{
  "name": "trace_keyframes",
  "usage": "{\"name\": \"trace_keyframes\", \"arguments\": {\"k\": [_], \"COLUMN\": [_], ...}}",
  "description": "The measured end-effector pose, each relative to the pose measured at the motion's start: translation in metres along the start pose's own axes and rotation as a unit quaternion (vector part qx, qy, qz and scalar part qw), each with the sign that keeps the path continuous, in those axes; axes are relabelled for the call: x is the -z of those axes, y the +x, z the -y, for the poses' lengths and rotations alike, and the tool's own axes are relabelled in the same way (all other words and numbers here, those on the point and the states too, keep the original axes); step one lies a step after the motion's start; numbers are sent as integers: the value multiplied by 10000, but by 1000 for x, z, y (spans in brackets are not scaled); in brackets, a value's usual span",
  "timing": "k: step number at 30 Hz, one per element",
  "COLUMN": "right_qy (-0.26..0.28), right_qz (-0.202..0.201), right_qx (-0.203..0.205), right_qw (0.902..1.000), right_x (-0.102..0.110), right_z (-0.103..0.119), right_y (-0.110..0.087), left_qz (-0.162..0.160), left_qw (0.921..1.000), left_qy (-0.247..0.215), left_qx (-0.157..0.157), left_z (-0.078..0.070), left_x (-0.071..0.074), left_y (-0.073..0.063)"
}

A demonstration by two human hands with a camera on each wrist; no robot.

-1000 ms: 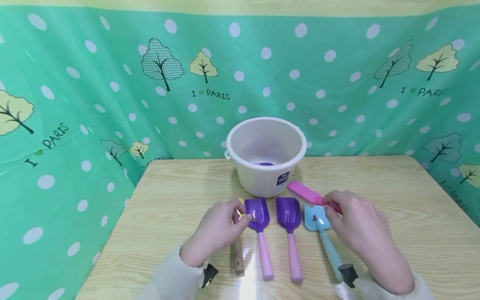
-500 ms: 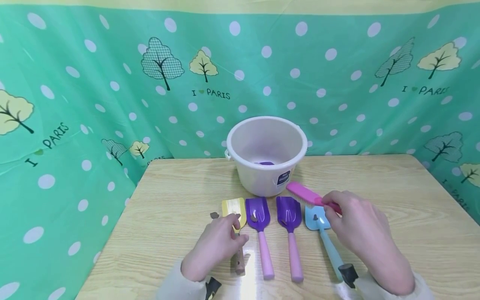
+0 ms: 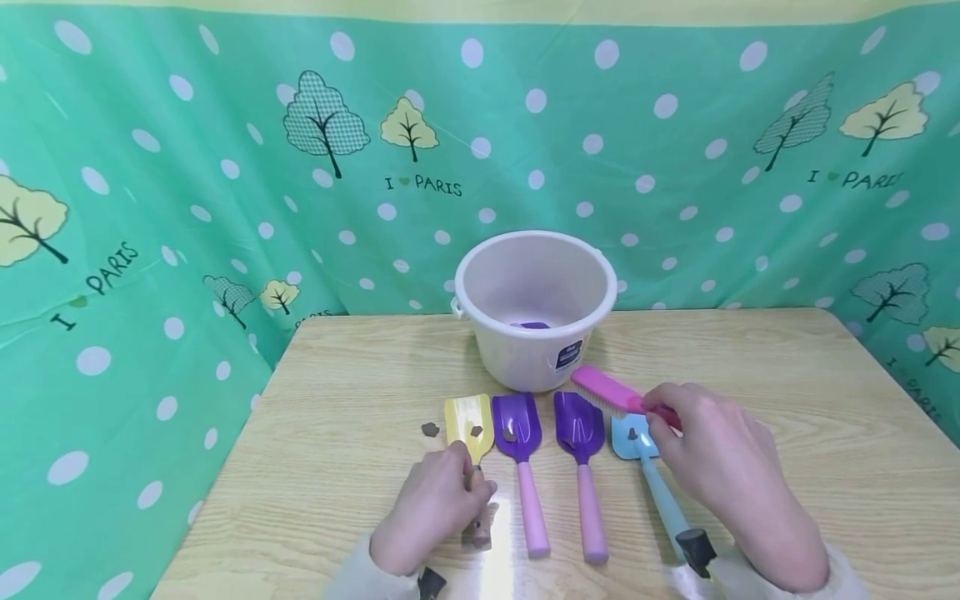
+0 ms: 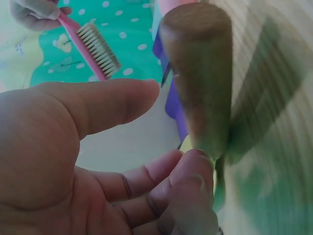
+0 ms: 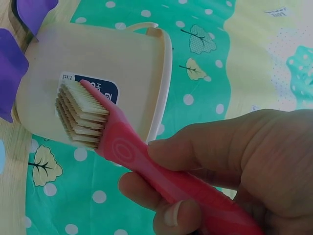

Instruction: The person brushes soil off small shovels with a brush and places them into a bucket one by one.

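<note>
A small yellow shovel [image 3: 468, 412] with a brown wooden handle [image 4: 198, 78] lies on the table, a dark crumb on its blade. My left hand [image 3: 435, 502] is at that handle: in the left wrist view the fingertips [image 4: 193, 166] are right by its narrow end, while the thumb stands apart from it. My right hand [image 3: 712, 467] grips a pink scrub brush [image 3: 607, 387] by its handle, bristles facing down, raised in front of the white bucket [image 3: 517, 358]. The thumb lies along the brush handle in the right wrist view.
Two purple shovels with pink handles, the left one [image 3: 528, 500] and the right one [image 3: 588, 508], lie beside the yellow one. A light blue shovel [image 3: 660, 496] is under the right hand's side. Another dark crumb [image 3: 430, 429] sits on the table. Something purple [image 3: 534, 325] shows inside the bucket.
My left hand has moved from the yellow shovel's blade down to its handle, uncovering the blade and the crumbs. The right hand with the scrub brush has hardly moved.
</note>
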State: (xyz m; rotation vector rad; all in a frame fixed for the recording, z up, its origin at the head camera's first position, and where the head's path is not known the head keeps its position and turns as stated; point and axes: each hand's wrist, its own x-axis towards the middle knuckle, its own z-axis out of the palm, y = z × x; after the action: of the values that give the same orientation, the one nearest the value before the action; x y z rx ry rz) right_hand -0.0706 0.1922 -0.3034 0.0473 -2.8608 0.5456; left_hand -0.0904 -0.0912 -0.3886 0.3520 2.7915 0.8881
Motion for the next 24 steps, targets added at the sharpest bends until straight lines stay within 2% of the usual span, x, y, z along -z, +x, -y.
{"name": "trace_keyframes", "arguments": {"k": [6, 14, 24], "right_qy": [-27, 17, -12], "right_qz": [6, 37, -34], "right_qx": [21, 42, 154], "right_qw": [10000, 10000, 9999], "right_x": [-1, -3, -3], "right_z": [1, 1, 1], "right_y": [0, 0, -1], "left_qz": [-24, 107, 99], "left_qw": [10000, 9995, 9984], "left_qy": [-47, -261, -390], "left_qx": [26, 110, 399], "left_z": [3, 7, 7], "left_x": [-5, -10, -15], "left_y": [0, 1, 4]}}
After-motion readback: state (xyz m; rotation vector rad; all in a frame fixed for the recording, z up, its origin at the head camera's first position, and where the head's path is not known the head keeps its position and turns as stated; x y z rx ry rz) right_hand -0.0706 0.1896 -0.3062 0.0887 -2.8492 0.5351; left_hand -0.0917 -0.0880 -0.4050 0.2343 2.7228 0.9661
